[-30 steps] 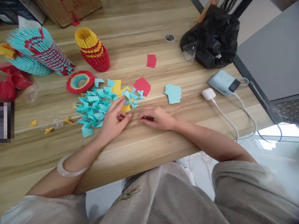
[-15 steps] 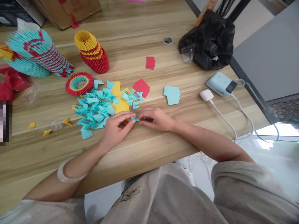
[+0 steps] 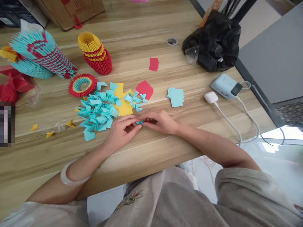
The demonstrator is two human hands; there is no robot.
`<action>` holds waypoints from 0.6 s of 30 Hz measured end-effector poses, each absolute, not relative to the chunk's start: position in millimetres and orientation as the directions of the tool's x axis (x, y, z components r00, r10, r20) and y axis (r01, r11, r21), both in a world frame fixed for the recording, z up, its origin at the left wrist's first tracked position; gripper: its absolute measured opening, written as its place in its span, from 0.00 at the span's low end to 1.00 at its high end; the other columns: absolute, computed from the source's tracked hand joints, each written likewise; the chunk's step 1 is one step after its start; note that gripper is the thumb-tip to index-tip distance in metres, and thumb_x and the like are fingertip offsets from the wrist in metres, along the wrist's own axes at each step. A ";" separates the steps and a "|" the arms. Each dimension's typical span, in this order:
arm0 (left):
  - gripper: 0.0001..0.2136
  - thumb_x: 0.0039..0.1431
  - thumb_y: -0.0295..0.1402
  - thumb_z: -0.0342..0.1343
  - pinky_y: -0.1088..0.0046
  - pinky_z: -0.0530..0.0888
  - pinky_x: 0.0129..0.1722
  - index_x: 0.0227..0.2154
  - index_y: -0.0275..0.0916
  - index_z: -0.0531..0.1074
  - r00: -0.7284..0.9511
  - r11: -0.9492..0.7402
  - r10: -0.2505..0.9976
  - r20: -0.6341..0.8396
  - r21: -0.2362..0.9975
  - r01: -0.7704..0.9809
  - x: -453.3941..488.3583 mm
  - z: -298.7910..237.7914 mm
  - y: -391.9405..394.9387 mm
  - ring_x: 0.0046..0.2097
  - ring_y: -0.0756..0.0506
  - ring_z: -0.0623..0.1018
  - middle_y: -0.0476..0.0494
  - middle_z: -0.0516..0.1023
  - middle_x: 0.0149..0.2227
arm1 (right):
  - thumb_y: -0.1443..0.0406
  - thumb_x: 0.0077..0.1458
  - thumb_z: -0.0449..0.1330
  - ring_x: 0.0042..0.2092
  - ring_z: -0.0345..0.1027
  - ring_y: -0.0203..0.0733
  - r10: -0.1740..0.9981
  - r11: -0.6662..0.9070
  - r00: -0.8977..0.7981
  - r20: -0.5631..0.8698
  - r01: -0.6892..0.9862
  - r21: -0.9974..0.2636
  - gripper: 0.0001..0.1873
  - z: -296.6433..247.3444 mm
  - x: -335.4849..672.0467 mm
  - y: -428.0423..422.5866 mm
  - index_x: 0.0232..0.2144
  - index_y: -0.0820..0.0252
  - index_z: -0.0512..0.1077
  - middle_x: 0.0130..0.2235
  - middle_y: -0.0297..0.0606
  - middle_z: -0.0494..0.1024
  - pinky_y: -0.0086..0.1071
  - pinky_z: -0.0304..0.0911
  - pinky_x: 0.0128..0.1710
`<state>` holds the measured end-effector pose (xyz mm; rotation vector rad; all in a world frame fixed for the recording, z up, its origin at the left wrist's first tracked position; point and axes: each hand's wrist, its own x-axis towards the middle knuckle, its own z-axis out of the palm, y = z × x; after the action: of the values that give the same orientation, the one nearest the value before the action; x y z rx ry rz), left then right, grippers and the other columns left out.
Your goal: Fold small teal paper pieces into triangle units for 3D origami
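Note:
Between my fingertips, just above the table's near part, is a small folded blue paper piece point(image 3: 139, 122). My left hand point(image 3: 123, 130) pinches it from the left, thumb below and fingers above. From the right, my right hand point(image 3: 161, 122) has its thumb and fingers closed at the piece's other end. Just beyond my left hand lies a heap of folded blue paper pieces point(image 3: 98, 110). A smaller group of blue folded pieces point(image 3: 136, 100) rests partly on yellow paper sheets point(image 3: 124, 108). Red paper sheets point(image 3: 145, 90) and a stack of blue paper sheets point(image 3: 175, 97) lie beyond my right hand.
A red, yellow and blue paper ring point(image 3: 82, 85) sits by a red-and-yellow paper vase point(image 3: 96, 53) and a larger blue-and-red paper model point(image 3: 47, 52). At right are a black plastic bag point(image 3: 215, 44), a power bank point(image 3: 226, 85) and a white earbud case point(image 3: 210, 97) with cables.
My fingers have come closer together, and both hands now grip the blue folded piece. The whole view has shifted slightly; the things on the table stay put.

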<state>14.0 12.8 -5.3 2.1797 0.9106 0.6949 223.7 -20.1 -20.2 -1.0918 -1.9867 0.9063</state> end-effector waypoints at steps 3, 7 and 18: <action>0.09 0.60 0.38 0.58 0.76 0.77 0.33 0.38 0.39 0.79 0.618 -0.557 0.750 0.234 0.727 0.402 13.9 -6.7 13.4 0.36 0.48 0.79 0.43 0.80 0.41 | 0.64 0.60 0.57 0.37 0.69 0.31 0.879 0.420 -0.411 0.242 0.427 -0.801 0.13 -21.0 222.8 -20.8 0.45 0.63 0.72 0.39 0.38 0.78 0.24 0.65 0.38; 0.09 0.59 0.37 0.59 0.76 0.77 0.34 0.37 0.38 0.79 0.628 -0.593 0.731 0.266 0.702 0.394 13.7 -8.1 14.5 0.36 0.48 0.79 0.42 0.81 0.41 | 0.64 0.60 0.58 0.35 0.69 0.30 0.885 0.417 -0.399 0.239 0.453 -0.788 0.12 -21.6 221.8 -22.4 0.45 0.63 0.72 0.37 0.38 0.77 0.23 0.66 0.37; 0.11 0.61 0.38 0.57 0.77 0.75 0.29 0.36 0.37 0.79 0.688 -0.625 0.686 0.236 0.675 0.391 12.4 -10.6 15.0 0.27 0.53 0.76 0.42 0.80 0.42 | 0.65 0.62 0.55 0.42 0.74 0.34 0.801 0.578 -0.448 0.397 0.403 -0.710 0.11 -26.6 223.5 -17.9 0.42 0.61 0.77 0.39 0.40 0.80 0.28 0.69 0.45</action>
<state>12.4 15.0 -10.6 2.3015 0.8226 0.6471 223.5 -17.9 -26.6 -0.9567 -2.0720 0.6893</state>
